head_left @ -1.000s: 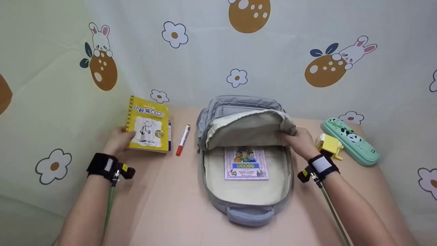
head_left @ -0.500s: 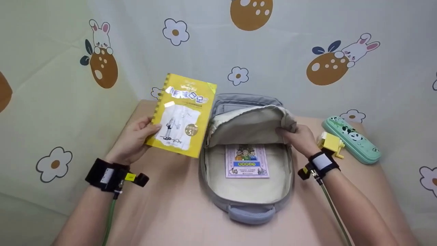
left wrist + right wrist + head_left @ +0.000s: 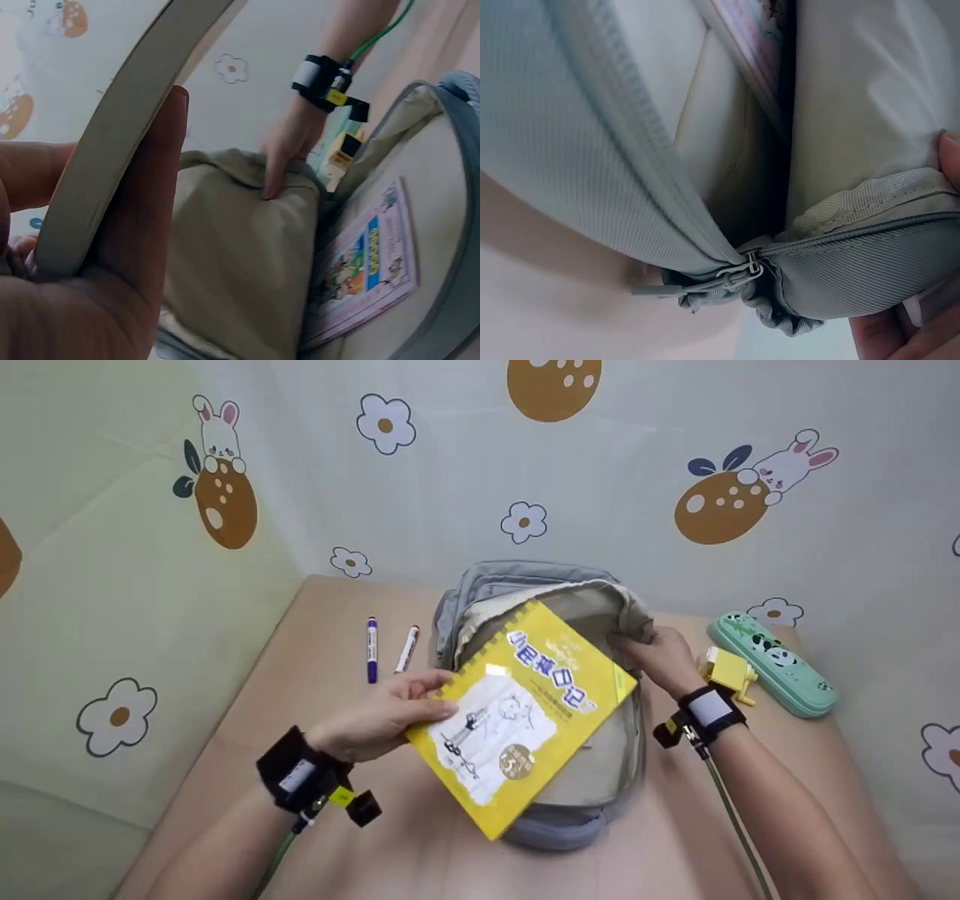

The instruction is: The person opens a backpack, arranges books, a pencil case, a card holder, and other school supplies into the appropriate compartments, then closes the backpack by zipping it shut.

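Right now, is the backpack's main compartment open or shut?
Open. The right fingers hold the backpack flap raised, and the left wrist view shows the pink book inside.

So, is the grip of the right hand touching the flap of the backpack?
Touching: the left wrist view shows the right hand's grip, its thumb lying on the flap.

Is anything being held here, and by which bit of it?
The left hand holds the yellow book by its striped edge, near a bottom corner. The right hand grips the open flap of the grey backpack by its edge.
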The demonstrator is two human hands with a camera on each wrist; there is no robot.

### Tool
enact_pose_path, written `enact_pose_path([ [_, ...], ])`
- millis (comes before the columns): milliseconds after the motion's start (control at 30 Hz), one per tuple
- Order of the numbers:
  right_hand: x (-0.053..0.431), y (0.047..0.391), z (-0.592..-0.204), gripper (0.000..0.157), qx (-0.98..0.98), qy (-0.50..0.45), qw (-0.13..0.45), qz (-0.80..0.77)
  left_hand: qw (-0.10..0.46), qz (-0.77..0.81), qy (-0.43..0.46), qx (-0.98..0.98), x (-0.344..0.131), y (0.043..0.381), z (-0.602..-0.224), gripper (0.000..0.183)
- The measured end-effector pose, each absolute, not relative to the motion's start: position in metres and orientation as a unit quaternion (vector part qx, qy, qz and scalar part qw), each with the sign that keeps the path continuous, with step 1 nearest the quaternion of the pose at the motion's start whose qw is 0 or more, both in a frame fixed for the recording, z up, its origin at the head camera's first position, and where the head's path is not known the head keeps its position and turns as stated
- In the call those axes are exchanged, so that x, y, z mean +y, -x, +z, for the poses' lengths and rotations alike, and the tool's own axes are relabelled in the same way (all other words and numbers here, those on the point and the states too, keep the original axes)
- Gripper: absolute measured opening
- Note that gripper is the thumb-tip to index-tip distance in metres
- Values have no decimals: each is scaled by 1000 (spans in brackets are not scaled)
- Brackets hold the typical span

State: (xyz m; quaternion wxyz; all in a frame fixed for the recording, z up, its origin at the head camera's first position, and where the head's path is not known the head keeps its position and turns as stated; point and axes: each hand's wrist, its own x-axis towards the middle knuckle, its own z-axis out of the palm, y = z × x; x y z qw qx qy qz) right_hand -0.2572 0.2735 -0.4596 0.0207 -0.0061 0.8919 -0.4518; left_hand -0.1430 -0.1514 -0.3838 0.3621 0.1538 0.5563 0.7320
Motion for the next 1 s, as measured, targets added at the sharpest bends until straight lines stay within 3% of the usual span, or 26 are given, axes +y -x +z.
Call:
enact_pose_path([
  [200,273,258,-457,58,884,7,31,-466,411,691,-120,582,-136,145,-415,40],
  [667,274,259,-448,61,886,9,35,-463,450,668,-13,592,-115,153,-445,36],
  [1000,274,260,-451,56,879,3,24,-476,428,671,52,604,-94,164,-455,29],
])
